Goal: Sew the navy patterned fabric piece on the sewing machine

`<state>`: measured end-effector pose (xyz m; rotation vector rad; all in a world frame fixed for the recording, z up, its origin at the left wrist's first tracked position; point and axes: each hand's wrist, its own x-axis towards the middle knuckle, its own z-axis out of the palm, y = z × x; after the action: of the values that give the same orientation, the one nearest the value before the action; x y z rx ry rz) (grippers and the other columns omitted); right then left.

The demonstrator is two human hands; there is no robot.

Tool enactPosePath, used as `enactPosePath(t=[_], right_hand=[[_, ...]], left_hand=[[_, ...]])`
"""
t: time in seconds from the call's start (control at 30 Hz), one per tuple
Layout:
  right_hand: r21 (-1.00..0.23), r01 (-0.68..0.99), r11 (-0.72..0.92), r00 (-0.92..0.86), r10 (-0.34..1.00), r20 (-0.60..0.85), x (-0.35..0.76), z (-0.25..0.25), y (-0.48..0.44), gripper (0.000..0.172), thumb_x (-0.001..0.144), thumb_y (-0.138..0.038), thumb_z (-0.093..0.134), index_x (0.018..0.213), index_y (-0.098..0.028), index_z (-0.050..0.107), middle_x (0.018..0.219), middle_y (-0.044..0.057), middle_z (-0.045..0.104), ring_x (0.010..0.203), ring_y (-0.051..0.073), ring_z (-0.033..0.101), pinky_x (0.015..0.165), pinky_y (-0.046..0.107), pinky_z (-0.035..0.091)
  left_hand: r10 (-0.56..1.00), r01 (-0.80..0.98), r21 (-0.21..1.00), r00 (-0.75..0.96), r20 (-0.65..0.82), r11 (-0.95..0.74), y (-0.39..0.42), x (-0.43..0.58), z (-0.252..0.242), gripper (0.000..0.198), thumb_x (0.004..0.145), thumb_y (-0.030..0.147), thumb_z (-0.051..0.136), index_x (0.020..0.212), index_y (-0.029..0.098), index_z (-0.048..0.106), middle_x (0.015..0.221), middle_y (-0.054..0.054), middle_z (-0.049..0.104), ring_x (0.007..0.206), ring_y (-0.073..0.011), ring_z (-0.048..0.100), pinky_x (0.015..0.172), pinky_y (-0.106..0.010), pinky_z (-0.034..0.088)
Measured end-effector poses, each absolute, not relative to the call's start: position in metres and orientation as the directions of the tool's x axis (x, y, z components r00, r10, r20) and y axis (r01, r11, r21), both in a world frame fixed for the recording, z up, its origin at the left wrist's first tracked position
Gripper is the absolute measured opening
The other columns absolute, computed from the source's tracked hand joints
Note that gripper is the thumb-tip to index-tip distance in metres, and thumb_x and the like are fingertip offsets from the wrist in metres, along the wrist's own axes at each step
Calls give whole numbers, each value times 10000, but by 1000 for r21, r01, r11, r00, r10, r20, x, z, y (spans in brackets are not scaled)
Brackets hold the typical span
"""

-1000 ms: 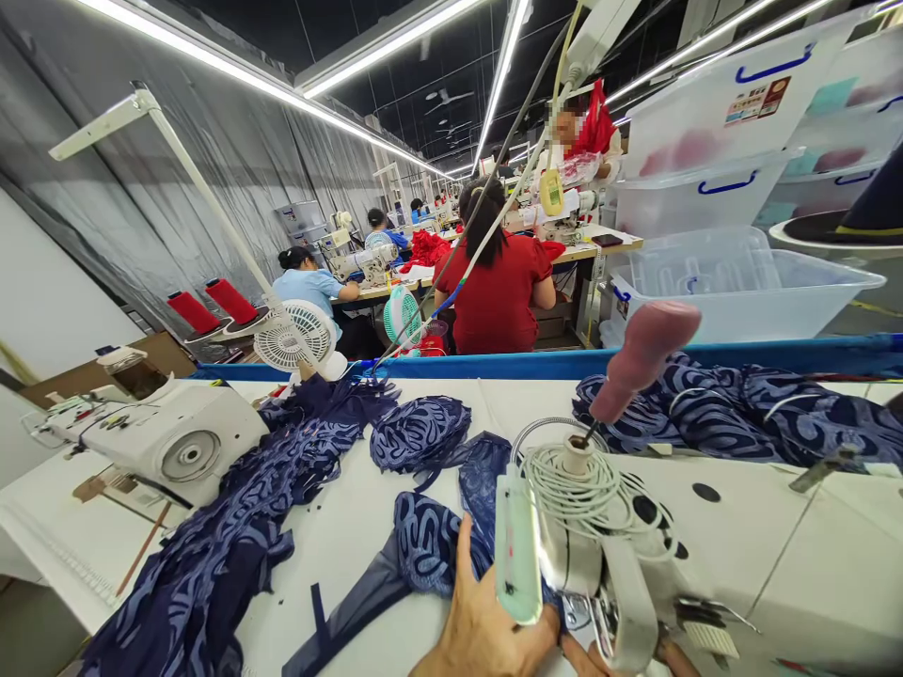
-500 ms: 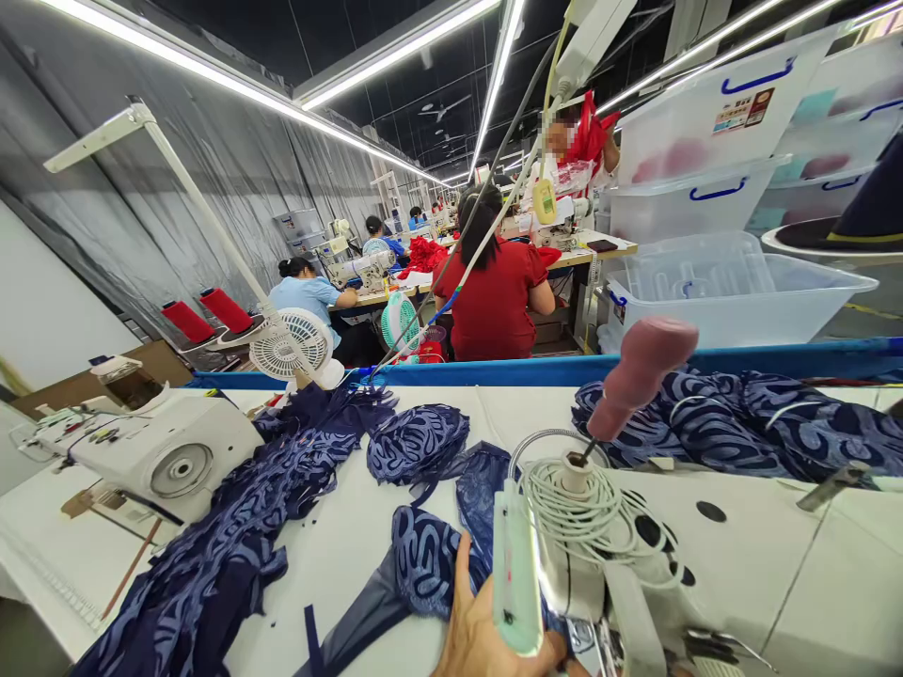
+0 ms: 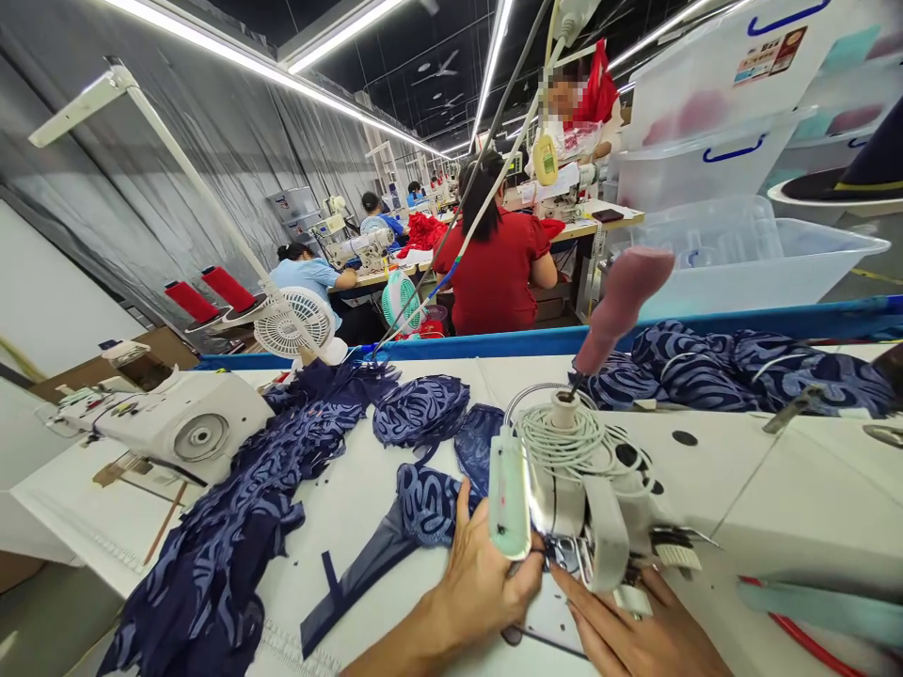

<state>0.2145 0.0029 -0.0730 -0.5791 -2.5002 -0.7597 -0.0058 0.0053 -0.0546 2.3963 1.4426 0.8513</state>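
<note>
The white table (image 3: 356, 508) bore a machine (image 3: 705, 480) at right, another machine (image 3: 176, 423) at left, a long navy heap (image 3: 218, 536) between, a bra (image 3: 427, 503) near the middle, and cups (image 3: 768, 367) far right.

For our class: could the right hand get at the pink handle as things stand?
Probably yes: the pink handle stands up clear above the coiled cord. The right hand, low at the sewing machine, would likely have to come around it first.
</note>
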Motion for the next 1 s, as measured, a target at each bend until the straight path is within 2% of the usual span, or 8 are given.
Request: enactPosePath(t=[0.07,0.17,0.3,0.37,0.47,0.63,0.9,1.0], right_hand=[[354,500,790,-812,286,510,214,-71,-1,418,801,-17,385,983,-229,696,1156,35,713,865,225,639,879,513,356],[237,573,785,-730,358,582,213,-75,-3,418,832,-12,377,972,-240,697,1116,44,721,873,220,642,904,500,389],[148,629,763,-646,408,645,212,-81,6,301,929,-248,475,1154,-275,673,1063,75,726,974,249,635,941,476,435],[136,647,750,-621,415,665,212,-79,13,328,943,-358,491,1216,-273,651,1048,90,725,1014,267,628,945,482,446],[132,651,747,-614,416,671,208,-77,20,364,952,-423,480,1240,-272,643,1043,96,723,1030,273,623,948,486,452],[99,652,752,-609,442,658,204,-80,18,372,965,-433,456,1243,-272,644,1040,93,721,1030,267,622,958,482,449],[35,645,763,-612,489,622,211,-86,3,351,981,-357,434,1261,-275,629,1020,65,726,961,238,638,945,443,441],[102,598,795,-664,419,619,213,-78,2,330,966,-228,423,1215,-265,637,995,19,734,861,191,643,918,400,421]], left_hand=[[884,751,471,355,304,-464,7,-6,-51,198,948,249,495,1028,273,674,1026,-44,679,1054,-242,587,1105,-540,389],[893,760,470,359,272,-449,7,-6,-47,198,956,245,482,1020,264,668,1036,-44,671,1054,-240,581,1112,-540,377],[898,758,487,320,303,-434,3,-3,-50,179,943,236,505,1004,258,671,1010,-44,675,1022,-238,591,1107,-560,370],[906,754,512,280,318,-412,2,-2,-53,152,925,232,536,976,257,677,978,-37,674,1006,-238,598,1109,-582,352],[908,741,532,272,320,-410,2,-2,-55,106,890,221,588,923,256,682,926,-20,665,991,-233,602,1085,-573,370],[906,743,519,325,270,-421,4,-4,-54,151,916,242,550,965,274,689,965,-25,649,1001,-227,570,1016,-483,458],[895,770,461,342,286,-441,6,-4,-51,126,942,267,535,955,285,659,986,-25,627,1042,-250,544,1017,-527,460],[891,778,441,351,286,-448,6,-5,-52,123,949,264,534,948,287,654,959,-19,627,1029,-247,546,1022,-528,451]])
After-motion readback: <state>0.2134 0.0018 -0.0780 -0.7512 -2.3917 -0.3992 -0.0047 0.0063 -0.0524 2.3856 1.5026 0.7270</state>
